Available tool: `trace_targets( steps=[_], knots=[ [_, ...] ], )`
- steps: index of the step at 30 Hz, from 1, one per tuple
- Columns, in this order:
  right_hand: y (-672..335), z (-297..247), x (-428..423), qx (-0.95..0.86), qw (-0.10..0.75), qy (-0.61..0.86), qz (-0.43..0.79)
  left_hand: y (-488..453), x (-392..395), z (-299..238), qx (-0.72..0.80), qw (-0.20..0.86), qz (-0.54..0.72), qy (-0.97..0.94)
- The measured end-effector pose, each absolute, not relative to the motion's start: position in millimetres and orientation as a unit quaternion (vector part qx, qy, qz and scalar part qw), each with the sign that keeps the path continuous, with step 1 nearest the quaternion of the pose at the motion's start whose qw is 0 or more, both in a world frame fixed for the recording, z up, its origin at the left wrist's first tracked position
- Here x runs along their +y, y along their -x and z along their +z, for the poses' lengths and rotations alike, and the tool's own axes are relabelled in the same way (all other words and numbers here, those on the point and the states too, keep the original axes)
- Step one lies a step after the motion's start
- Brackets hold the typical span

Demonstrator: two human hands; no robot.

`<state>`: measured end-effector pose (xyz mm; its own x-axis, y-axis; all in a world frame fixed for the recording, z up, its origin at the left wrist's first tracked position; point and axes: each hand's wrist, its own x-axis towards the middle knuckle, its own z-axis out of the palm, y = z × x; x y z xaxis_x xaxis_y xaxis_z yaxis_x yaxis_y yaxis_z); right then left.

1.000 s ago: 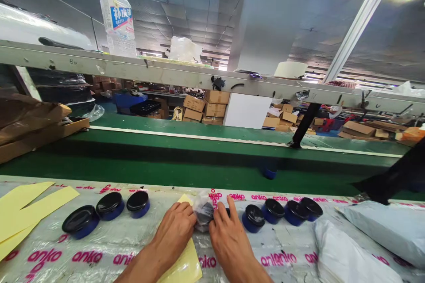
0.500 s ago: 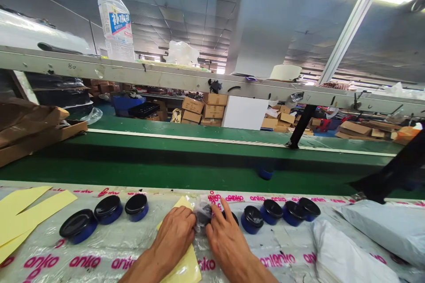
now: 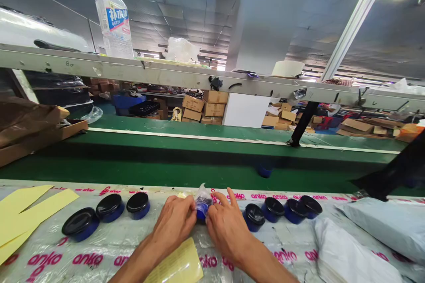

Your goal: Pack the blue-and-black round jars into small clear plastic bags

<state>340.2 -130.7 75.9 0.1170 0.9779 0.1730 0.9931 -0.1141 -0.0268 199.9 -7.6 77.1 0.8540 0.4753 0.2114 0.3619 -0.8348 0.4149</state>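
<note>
Between my hands a small blue round container [image 3: 202,210] is covered by a clear plastic bag that sticks up above it. My left hand [image 3: 175,217] pinches the left side of it, fingers curled. At its right side, my right hand [image 3: 229,226] grips with thumb and bent fingers, one finger pointing up. Beneath my left wrist lies a yellow paper sheet [image 3: 182,263]. Several blue round containers with black lids stand close by: a larger one [image 3: 80,224] at the left, and a row including the nearest one [image 3: 254,217] to the right of my right hand.
A green conveyor belt [image 3: 133,168] runs behind the plastic-covered table, with a blue container [image 3: 264,170] on it. Yellow sheets [image 3: 29,216] lie at left, white plastic packages [image 3: 385,225] at right. A shelf rail [image 3: 172,76] with a water bottle [image 3: 114,20] crosses above.
The container between my hands has turned or tipped, so its blue side now shows and the plastic stands up higher. My right hand has shifted slightly right.
</note>
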Motion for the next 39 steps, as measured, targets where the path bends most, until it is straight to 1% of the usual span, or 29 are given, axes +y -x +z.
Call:
trace_targets(
  steps=[3, 7, 10, 13, 17, 20, 23, 25, 29, 31, 34, 37, 39],
  knots=[
    [-343.5, 73.2, -128.6, -0.678, 0.065, 0.731, -0.05, -200.5, -3.2, 77.8, 0.257, 0.205, 0.155, -0.932],
    [-340.6, 56.6, -120.8, -0.698, 0.014, 0.702, -0.139, -198.8, -1.2, 72.4, 0.274, 0.237, 0.148, -0.92],
    [-339.9, 60.1, -113.5, -0.662, 0.027, 0.726, -0.182, -197.0, 1.0, 75.9, 0.28, 0.245, 0.149, -0.916],
    [-346.2, 85.9, -109.0, -0.609, 0.061, 0.769, -0.184, -195.2, 3.3, 90.4, 0.291, 0.241, 0.162, -0.911],
    [-355.7, 124.0, -109.4, -0.597, 0.061, 0.779, -0.181, -193.9, 2.0, 112.0, 0.304, 0.229, 0.179, -0.907],
    [-358.3, 131.7, -109.9, -0.592, 0.05, 0.79, -0.152, -195.1, -1.6, 116.0, 0.307, 0.209, 0.173, -0.912],
    [-362.0, 124.4, -107.5, -0.59, 0.048, 0.796, -0.125, -197.1, -5.5, 108.5, 0.307, 0.177, 0.17, -0.919],
    [-366.4, 119.4, -105.2, -0.588, 0.058, 0.799, -0.11, -198.9, -8.3, 100.5, 0.287, 0.166, 0.18, -0.926],
    [-373.5, 127.0, -109.0, -0.569, 0.106, 0.809, -0.103, -209.5, -13.4, 88.7, 0.152, 0.131, 0.185, -0.962],
    [-374.6, 138.6, -120.2, -0.55, 0.131, 0.817, -0.112, -218.7, -14.7, 88.5, 0.12, 0.088, 0.158, -0.976],
    [-379.7, 151.3, -152.4, -0.52, 0.151, 0.83, -0.131, -231.0, -13.5, 92.0, 0.128, 0.05, 0.115, -0.984],
    [-397.2, 144.4, -206.9, -0.486, 0.189, 0.839, -0.154, -234.1, -8.8, 92.1, 0.131, 0.056, 0.112, -0.983],
    [-415.3, 129.1, -253.6, -0.448, 0.213, 0.85, -0.175, -230.9, -5.4, 90.0, 0.148, 0.087, 0.114, -0.978]
  ],
)
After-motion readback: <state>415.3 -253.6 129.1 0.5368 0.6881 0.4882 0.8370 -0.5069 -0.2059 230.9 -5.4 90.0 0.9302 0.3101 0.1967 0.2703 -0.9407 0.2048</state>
